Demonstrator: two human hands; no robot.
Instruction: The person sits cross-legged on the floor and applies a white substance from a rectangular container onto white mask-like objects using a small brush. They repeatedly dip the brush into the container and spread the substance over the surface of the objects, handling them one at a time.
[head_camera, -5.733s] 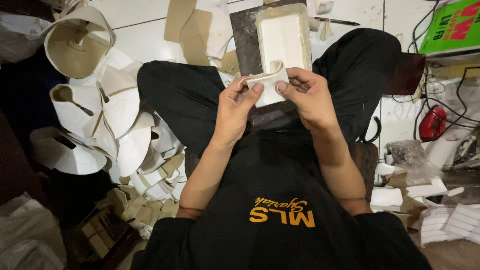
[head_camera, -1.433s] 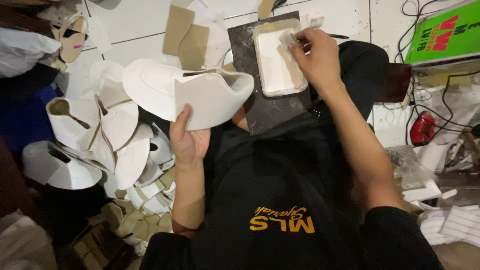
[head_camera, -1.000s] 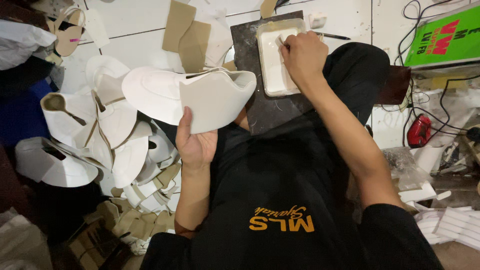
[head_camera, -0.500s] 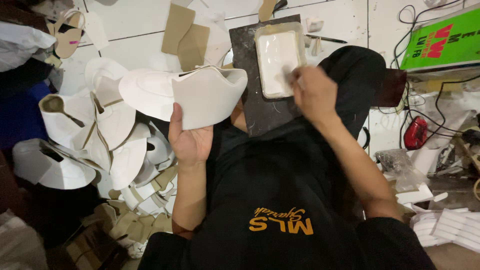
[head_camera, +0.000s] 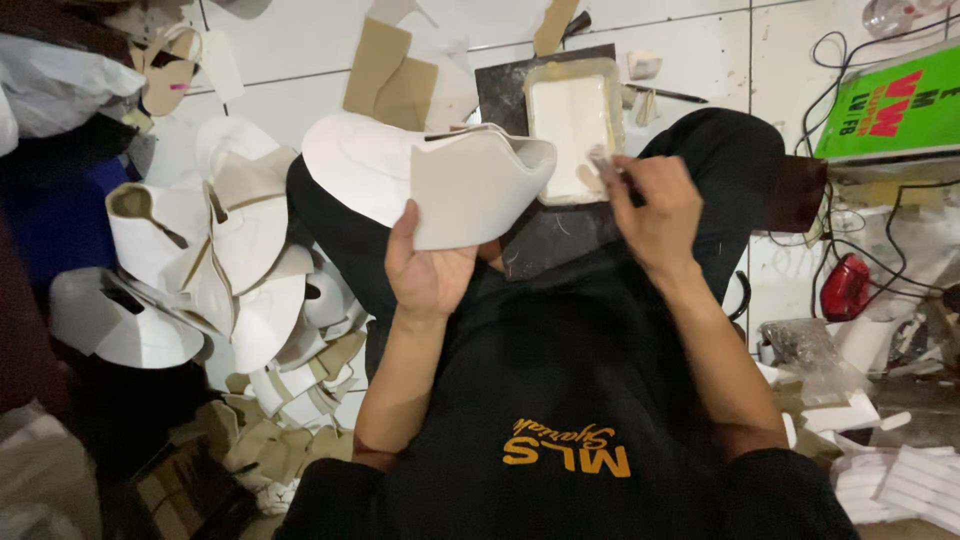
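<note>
Above the left hand (head_camera: 428, 275), in the head view, a white curved hat piece (head_camera: 440, 180) is held up over the lap. The palm faces the camera; the thumb lies against the near face of the upright band, and the remaining fingers are hidden behind it, closed on the piece. The broad white brim extends from the hand toward the left and away from the person.

Right of that piece, the right hand (head_camera: 655, 205) is raised at about the same height, clear of the hat piece. Its fingertips are pressed together on a small pale applicator (head_camera: 603, 160), whose tip points toward the band; the exact kind of tool cannot be told.

Just beyond the right hand's fingertips lies a shallow rectangular tray (head_camera: 572, 120) with pale contents, resting on a dark board (head_camera: 540, 240) across the knees. The tray is near the hand but not touching it.

Left of the left hand, well apart, a heap of white hat parts (head_camera: 220, 270) lies on the tiled floor (head_camera: 290, 50). Brown card pieces (head_camera: 390, 80) lie beyond the hat piece. Right of the right hand, a green box (head_camera: 890, 105) and a red object (head_camera: 848, 287) sit among cables.
</note>
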